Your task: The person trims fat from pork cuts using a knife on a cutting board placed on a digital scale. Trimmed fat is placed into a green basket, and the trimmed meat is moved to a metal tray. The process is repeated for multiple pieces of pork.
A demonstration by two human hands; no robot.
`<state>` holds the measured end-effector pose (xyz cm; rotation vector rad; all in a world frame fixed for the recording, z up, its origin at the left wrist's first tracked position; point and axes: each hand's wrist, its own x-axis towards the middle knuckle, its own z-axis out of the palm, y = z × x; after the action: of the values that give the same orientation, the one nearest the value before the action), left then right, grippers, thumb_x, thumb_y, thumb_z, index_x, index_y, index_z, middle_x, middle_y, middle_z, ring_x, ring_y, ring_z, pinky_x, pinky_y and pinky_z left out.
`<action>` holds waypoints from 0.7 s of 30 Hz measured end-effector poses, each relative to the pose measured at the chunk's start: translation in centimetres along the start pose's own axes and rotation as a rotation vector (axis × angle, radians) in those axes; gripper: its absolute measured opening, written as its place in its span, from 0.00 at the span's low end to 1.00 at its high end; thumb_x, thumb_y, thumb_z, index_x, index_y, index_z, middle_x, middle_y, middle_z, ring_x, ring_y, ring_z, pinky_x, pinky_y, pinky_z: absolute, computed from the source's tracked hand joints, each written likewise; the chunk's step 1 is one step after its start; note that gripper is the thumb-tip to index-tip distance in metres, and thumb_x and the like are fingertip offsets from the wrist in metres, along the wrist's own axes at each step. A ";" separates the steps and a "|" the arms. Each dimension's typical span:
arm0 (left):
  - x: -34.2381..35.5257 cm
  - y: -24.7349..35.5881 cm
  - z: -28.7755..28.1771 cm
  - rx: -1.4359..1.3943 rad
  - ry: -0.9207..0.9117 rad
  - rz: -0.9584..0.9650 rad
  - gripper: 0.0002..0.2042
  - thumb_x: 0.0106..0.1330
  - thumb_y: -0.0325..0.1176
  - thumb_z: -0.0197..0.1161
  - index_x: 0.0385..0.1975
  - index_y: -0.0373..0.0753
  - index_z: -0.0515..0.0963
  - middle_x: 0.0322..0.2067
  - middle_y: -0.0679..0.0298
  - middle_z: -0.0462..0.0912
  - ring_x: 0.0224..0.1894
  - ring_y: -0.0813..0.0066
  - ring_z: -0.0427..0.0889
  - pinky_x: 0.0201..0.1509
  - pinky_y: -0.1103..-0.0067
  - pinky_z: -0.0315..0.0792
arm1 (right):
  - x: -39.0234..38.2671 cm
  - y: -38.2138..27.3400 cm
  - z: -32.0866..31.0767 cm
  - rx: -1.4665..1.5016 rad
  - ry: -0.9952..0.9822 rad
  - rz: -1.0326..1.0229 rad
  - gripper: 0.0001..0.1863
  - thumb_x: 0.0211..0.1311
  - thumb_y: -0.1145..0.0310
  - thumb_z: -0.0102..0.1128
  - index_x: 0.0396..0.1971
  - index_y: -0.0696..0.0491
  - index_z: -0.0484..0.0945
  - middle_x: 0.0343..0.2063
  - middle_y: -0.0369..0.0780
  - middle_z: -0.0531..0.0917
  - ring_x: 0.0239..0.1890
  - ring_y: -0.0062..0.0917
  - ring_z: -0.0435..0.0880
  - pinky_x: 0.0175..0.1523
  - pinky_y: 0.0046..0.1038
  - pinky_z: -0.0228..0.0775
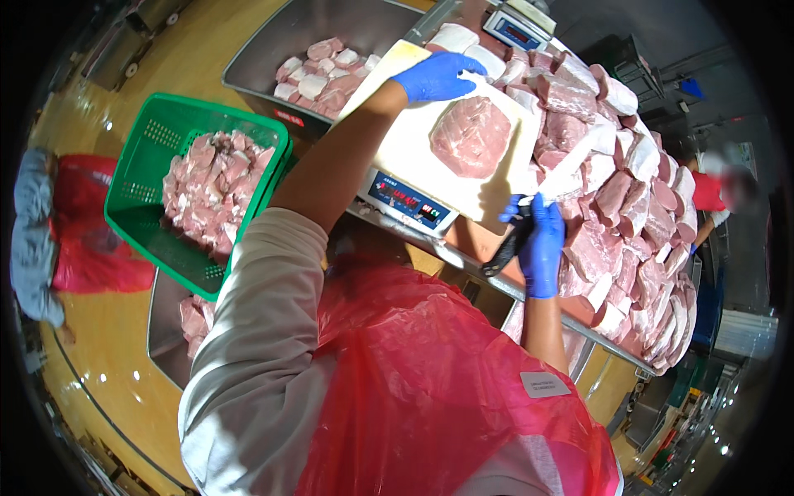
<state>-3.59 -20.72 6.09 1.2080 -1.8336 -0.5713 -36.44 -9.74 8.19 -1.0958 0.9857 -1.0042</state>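
Note:
A slab of pink meat (471, 137) lies on a white cutting board (399, 153), which rests over a digital scale (407, 203). My left hand (437, 77), in a blue glove, is at the board's far edge, just beyond the meat. Its fingers reach out to the right, and a bit of white shows between thumb and fingers; whether that is fat or bare board I cannot tell. Closed around the black handle of a knife (510, 240) is my blue-gloved right hand (542, 248), right of the board's near corner. The blade points away to the right, over the heaped meat.
A large heap of meat pieces (616, 194) covers the table on the right. Behind the board stands a second scale (518, 30). To the left are a green basket (132, 178) of trimmings and a metal tub (269, 62) of cut pieces. People in red aprons stand left and far right.

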 end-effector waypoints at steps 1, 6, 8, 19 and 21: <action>0.4 -0.4 0.9 -0.092 -0.013 -0.022 0.19 0.69 0.34 0.61 0.60 0.43 0.76 0.50 0.55 0.83 0.53 0.65 0.81 0.60 0.73 0.74 | -0.5 0.4 1.5 0.084 -0.029 0.075 0.13 0.78 0.64 0.48 0.45 0.60 0.74 0.36 0.45 0.84 0.33 0.30 0.86 0.40 0.33 0.82; 1.7 -3.2 5.1 -0.050 -0.127 0.008 0.17 0.70 0.41 0.63 0.51 0.37 0.80 0.43 0.54 0.84 0.45 0.65 0.82 0.53 0.72 0.75 | 0.7 2.6 6.4 0.348 -0.011 0.303 0.13 0.78 0.62 0.47 0.46 0.58 0.71 0.39 0.47 0.81 0.40 0.38 0.86 0.44 0.43 0.85; 1.0 -2.4 5.4 -0.062 -0.048 -0.010 0.14 0.69 0.40 0.64 0.45 0.35 0.80 0.40 0.55 0.84 0.41 0.63 0.82 0.50 0.72 0.76 | 2.5 3.3 6.2 0.398 0.039 0.243 0.12 0.78 0.64 0.47 0.46 0.57 0.71 0.34 0.42 0.79 0.40 0.35 0.85 0.44 0.41 0.84; -15.8 4.2 0.1 -0.011 0.551 -0.426 0.07 0.61 0.32 0.68 0.30 0.35 0.79 0.27 0.54 0.83 0.29 0.58 0.84 0.35 0.71 0.76 | 4.8 -2.6 3.5 -0.367 -0.160 0.065 0.11 0.77 0.62 0.50 0.45 0.55 0.68 0.24 0.40 0.79 0.19 0.22 0.78 0.26 0.24 0.75; -15.3 5.5 0.4 0.126 0.538 -0.263 0.06 0.58 0.29 0.68 0.31 0.34 0.81 0.26 0.55 0.84 0.28 0.65 0.84 0.33 0.72 0.77 | 3.7 -2.1 6.4 -0.429 -0.304 0.174 0.19 0.75 0.68 0.49 0.62 0.54 0.64 0.24 0.38 0.78 0.16 0.20 0.76 0.20 0.23 0.72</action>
<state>-4.05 -4.62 3.85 1.5265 -1.2806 -0.2350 -29.70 -12.19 10.85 -1.4384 1.0490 -0.4733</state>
